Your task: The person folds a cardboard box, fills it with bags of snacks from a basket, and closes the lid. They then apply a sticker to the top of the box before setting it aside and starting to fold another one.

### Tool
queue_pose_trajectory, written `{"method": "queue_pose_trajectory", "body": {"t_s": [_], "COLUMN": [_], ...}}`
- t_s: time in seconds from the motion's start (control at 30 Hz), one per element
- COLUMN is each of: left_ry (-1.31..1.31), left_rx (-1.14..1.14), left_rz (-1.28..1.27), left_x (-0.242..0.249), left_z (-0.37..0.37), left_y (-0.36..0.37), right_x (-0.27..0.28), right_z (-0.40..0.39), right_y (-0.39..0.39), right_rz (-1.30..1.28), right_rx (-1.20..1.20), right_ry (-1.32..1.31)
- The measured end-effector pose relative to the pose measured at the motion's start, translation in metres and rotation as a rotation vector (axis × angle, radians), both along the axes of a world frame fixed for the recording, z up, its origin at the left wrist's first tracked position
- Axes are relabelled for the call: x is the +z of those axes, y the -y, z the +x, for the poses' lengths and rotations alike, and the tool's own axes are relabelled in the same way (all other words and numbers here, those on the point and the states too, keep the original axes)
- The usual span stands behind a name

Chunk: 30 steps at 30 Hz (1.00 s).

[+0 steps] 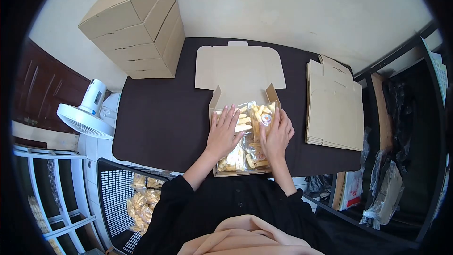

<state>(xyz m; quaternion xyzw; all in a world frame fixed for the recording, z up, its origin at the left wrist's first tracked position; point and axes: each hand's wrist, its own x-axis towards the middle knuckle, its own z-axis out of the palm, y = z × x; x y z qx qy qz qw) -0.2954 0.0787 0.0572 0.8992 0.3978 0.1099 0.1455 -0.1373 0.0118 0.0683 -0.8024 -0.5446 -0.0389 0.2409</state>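
Bright, fairly even illumination, glare on plastic packets [236, 160], pale wall [302, 4] well lit, pronounced fisheye curvature, black vignetting at edges, shelving interior [420, 113] dim.

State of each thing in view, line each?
Box, open, lid laid back
Snack bags, packed inside box
Left hand, open, on bags
Right hand, on bags, grip unclear
Stacked boxes, shut
Cardboard pile, folded flat
Basket, holding snack bags
Fan, on/off unclear

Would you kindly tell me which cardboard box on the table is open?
The box beneath the left hand and right hand: its lid is folded back, showing packets, whereas the stacked boxes are closed and the cardboard pile is flat.
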Motion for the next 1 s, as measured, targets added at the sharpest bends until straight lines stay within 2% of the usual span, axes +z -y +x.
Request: {"method": "queue_pose_trajectory", "body": {"t_s": [0.1, 0.2, 0.3, 0.57, 0.63, 0.77, 1.0], "left_ry": [-0.03, -0.039, -0.056, -0.043, 0.0, 0.107, 0.084], "left_rx": [-0.021, -0.031, -0.048, -0.028, -0.212, -0.272, -0.263], "left_rz": [-0.01, -0.002, 0.012, -0.011, 0.004, 0.02, 0.061], "left_x": [0.0, 0.0, 0.0, 0.009, 0.014, 0.004, 0.003], "left_z": [-0.002, -0.001, -0.001, 0.006, 0.016, 0.03, 0.032], "left_y": [0.002, 0.001, 0.0, 0.005, 0.009, 0.012, 0.011], "right_x": [0.007, 0.002, -0.007, -0.01, -0.01, -0.005, -0.012], "right_z": [-0.003, -0.006, -0.011, -0.007, -0.001, 0.007, 0.011], "right_y": [0.002, 0.004, 0.004, 0.001, 0.004, 0.005, 0.008], "right_rz": [-0.095, -0.254, -0.316, -0.248, -0.113, -0.147, -0.131], "right_rx": [0.066, 0.034, 0.027, -0.022, -0.03, -0.026, 0.013], "right_ry": [0.003, 0.107, 0.093, 0.025, 0.033, 0.094, 0.116]}}
